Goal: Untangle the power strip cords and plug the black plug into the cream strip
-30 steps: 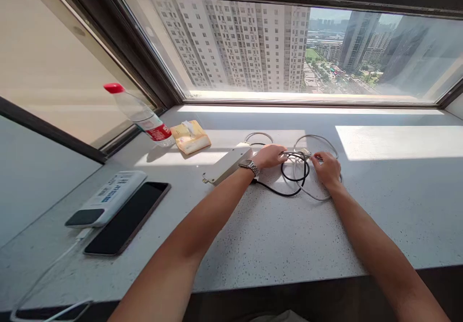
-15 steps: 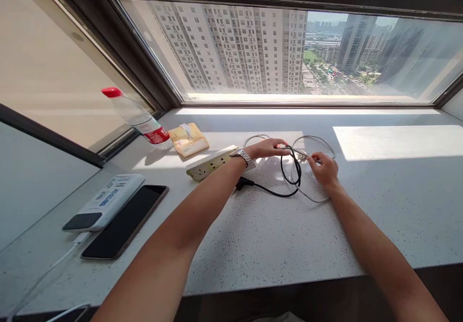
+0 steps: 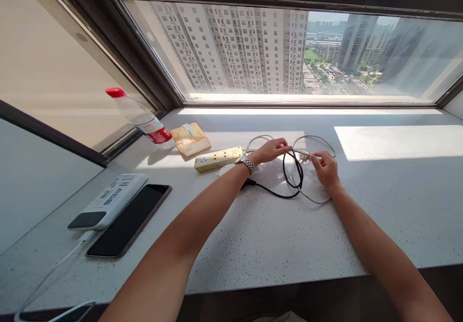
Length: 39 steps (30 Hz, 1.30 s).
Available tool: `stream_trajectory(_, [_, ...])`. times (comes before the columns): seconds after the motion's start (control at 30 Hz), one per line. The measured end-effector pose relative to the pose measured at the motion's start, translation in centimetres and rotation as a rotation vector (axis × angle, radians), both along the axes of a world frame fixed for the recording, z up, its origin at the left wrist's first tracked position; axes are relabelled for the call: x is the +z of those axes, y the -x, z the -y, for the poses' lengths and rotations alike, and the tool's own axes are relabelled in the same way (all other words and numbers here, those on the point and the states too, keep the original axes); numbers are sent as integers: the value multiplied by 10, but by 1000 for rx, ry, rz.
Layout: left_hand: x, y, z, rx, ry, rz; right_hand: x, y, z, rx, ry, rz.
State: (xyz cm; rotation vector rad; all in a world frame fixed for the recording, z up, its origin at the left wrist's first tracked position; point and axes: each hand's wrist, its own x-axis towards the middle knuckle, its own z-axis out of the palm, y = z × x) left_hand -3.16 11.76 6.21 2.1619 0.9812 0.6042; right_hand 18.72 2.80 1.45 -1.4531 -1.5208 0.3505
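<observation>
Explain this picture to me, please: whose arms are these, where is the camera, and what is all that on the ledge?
No machine here: the camera sits on a person's head and looks down at that person's own bare arms. They reach over a speckled window ledge high above a city.

The left hand, with a wristwatch, pinches a loop of black cable. The right hand grips a grey cable that is tangled with the black one.

Left of the hands lies a cream power strip, then a yellow tissue pack and a water bottle with a red cap. Nearer the person, at the left, a power bank lies beside a dark phone.
</observation>
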Motion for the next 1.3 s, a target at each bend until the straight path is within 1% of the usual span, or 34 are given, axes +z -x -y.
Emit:
stream_trajectory(0.07, [-6, -6, 3, -9, -73, -36, 3, 7, 5, 78, -24, -31])
stream_trajectory(0.17, [-12, -16, 10, -26, -159, -91, 6, 19, 12, 147, 34, 32])
stream_trajectory(0.23, [-11, -22, 18, -20, -276, -126, 7, 24, 15, 142, 69, 79])
stream_trajectory(0.3, [-8, -25, 27, -20, -444, -153, 7, 27, 17, 127, 71, 75])
stream_trajectory(0.37, [-5, -27, 36, -81, -577, -191, 8, 26, 18, 127, 67, 12])
stream_trajectory(0.4, [-4, -28, 40, -126, -606, -217, 8, 26, 18, 143, 74, -34])
stream_trajectory(0.47, [-4, -30, 44, -187, -604, -257, 10, 23, 17, 203, 109, -122])
stream_trajectory(0.53, [-4, -30, 45, -168, -579, -267, 12, 21, 17, 253, 152, -171])
stream_trajectory(0.57, [-4, -29, 44, -142, -573, -267, 13, 20, 18, 254, 163, -177])
stream_trajectory(0.67, [-2, -24, 43, -32, -584, -240, 14, 16, 18, 175, 142, -161])
stream_trajectory(0.73, [-4, -18, 47, 29, -570, -202, 13, 13, 19, 127, 119, -156])
stream_trajectory(0.77, [-6, -14, 51, 18, -549, -195, 12, 13, 19, 115, 116, -166])
stream_trajectory(0.8, [-10, -9, 56, -30, -525, -207, 11, 12, 18, 107, 120, -184])
stream_trajectory(0.87, [-18, 2, 68, -186, -500, -291, 9, 12, 18, 95, 132, -231])
stream_trajectory(0.9, [-22, 8, 73, -243, -510, -348, 8, 12, 17, 89, 135, -255])
stream_trajectory(0.93, [-26, 15, 78, -264, -536, -400, 7, 12, 17, 83, 135, -280])
stream_trajectory(1.0, [-30, 30, 86, -226, -617, -478, 7, 12, 16, 72, 131, -318])
stream_trajectory(1.07, [-32, 43, 90, -175, -708, -533, 7, 13, 16, 57, 126, -342])
stream_trajectory(1.13, [-31, 51, 96, -173, -767, -581, 8, 13, 17, 37, 126, -327])
stream_trajectory(1.2, [-30, 49, 106, -180, -755, -610, 10, 13, 17, 15, 120, -268])
stream_trajectory(1.3, [-32, 30, 131, -157, -624, -625, 16, 13, 19, -20, 128, -131])
